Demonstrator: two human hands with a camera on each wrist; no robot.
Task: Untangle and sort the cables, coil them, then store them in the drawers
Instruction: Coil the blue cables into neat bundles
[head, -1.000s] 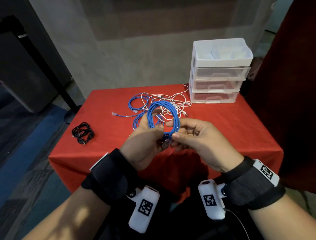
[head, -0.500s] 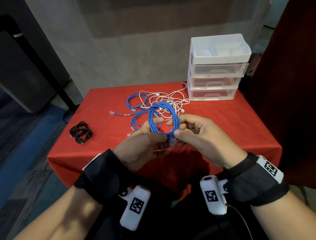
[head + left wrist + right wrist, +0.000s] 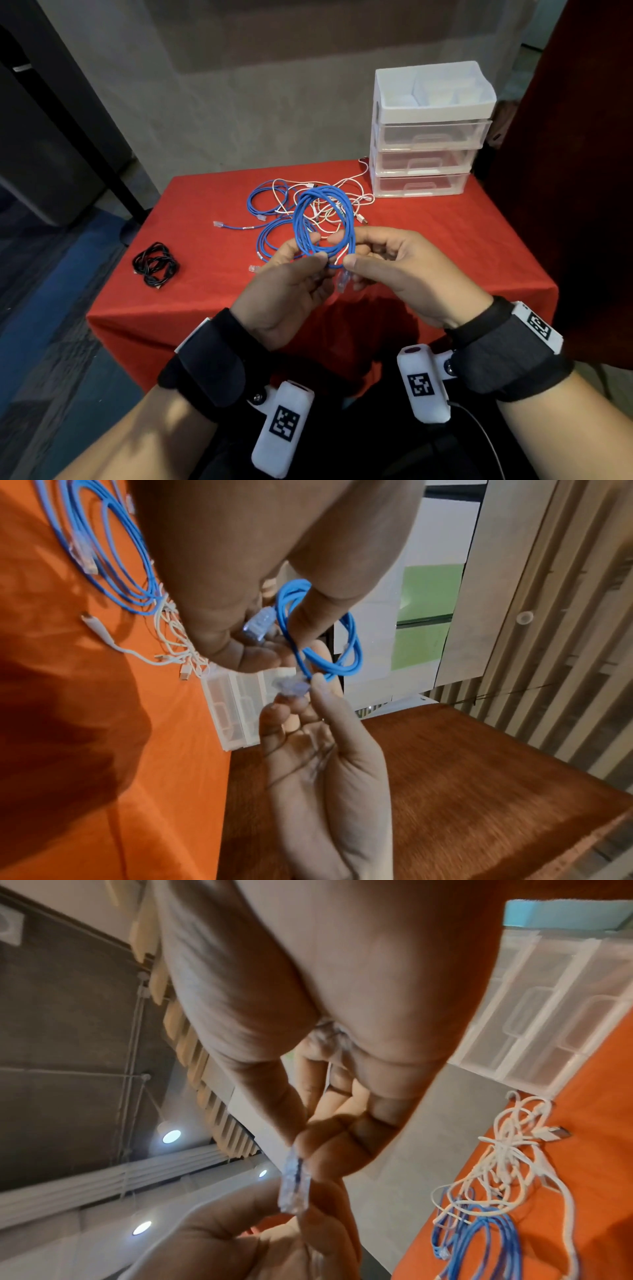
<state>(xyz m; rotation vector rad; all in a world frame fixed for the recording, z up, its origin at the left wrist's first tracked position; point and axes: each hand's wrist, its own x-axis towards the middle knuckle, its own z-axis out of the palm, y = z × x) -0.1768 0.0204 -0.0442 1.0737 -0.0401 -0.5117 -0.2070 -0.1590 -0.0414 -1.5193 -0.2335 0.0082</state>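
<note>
A blue network cable coil is held upright over the red table, near its front. My left hand grips the coil's lower left, and in the left wrist view it also holds a clear plug. My right hand pinches the coil's lower right. Its thumb and finger hold another clear plug, which hangs just below the coil. More blue cable lies loose on the cloth, tangled with white cables.
A white drawer unit with three closed clear drawers and an open top tray stands at the table's back right. A coiled black cable lies at the left edge. Bare red cloth stretches to the right of my hands.
Both hands have kept their hold on the blue coil, with only small finger shifts around its lower part. Nothing on the table has moved.
</note>
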